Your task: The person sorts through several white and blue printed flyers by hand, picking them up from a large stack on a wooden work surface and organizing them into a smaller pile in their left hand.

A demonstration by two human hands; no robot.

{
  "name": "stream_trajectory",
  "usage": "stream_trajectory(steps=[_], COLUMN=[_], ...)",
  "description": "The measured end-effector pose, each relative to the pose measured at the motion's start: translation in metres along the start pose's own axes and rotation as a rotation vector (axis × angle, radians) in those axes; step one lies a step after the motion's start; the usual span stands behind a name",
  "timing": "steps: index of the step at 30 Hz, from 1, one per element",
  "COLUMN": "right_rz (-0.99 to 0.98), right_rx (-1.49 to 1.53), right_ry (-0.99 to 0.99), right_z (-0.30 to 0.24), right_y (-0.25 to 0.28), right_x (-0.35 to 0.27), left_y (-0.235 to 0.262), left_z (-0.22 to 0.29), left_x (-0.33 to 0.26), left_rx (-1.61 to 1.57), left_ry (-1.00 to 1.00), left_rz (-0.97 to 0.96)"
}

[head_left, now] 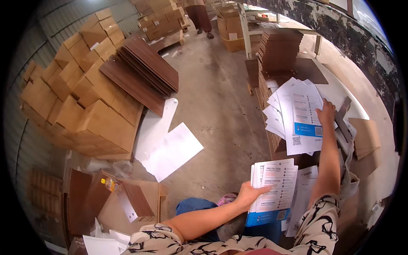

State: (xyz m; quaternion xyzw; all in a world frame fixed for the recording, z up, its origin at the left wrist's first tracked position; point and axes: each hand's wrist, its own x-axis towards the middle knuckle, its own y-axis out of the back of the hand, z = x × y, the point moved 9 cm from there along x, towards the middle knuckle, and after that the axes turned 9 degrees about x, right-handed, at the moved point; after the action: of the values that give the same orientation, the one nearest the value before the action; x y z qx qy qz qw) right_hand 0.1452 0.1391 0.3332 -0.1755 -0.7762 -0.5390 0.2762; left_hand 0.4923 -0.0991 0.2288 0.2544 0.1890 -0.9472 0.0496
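Observation:
My left hand point(250, 194) is closed on a stack of printed leaflets point(278, 180), white with a blue band along the bottom, its thumb lying over the front. The stack is upright just above my lap. Farther off to the right, my right hand point(326, 114) pinches the right edge of a similar leaflet point(304, 108). That leaflet lies on a fanned-out pile of white printed sheets point(282, 97), which rests on stacked brown boards. How many sheets the fingers hold cannot be made out. More printed papers point(304, 191) lie below, partly behind my right forearm.
Brown panels point(142, 70) lean against stacked cardboard boxes point(102, 123) on the left. White sheets point(172, 151) lie on the floor. A bottle with a yellow cap point(110, 184) stands near a brown block point(136, 202). A tall board stack point(278, 51) rises beyond the pile. Another person point(199, 17) stands far back.

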Motion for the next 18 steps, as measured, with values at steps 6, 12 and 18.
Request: stream_trajectory(steps=[6, 12, 18], right_rz=[-0.142, -0.598, -0.296], right_rx=[0.817, 1.263, 1.491], right_ry=[-0.134, -0.793, -1.114], right_z=[-0.026, -0.066, -0.056], right_y=[0.039, 0.058, 0.066], right_x=[-0.142, -0.328, -0.374], left_y=[0.009, 0.005, -0.004], left_z=[0.001, 0.003, -0.015], left_x=[0.0, 0.009, 0.012], left_rx=[-0.002, 0.025, 0.115], left_ry=[-0.017, -0.048, 0.04], left_rz=[0.014, -0.005, -0.032])
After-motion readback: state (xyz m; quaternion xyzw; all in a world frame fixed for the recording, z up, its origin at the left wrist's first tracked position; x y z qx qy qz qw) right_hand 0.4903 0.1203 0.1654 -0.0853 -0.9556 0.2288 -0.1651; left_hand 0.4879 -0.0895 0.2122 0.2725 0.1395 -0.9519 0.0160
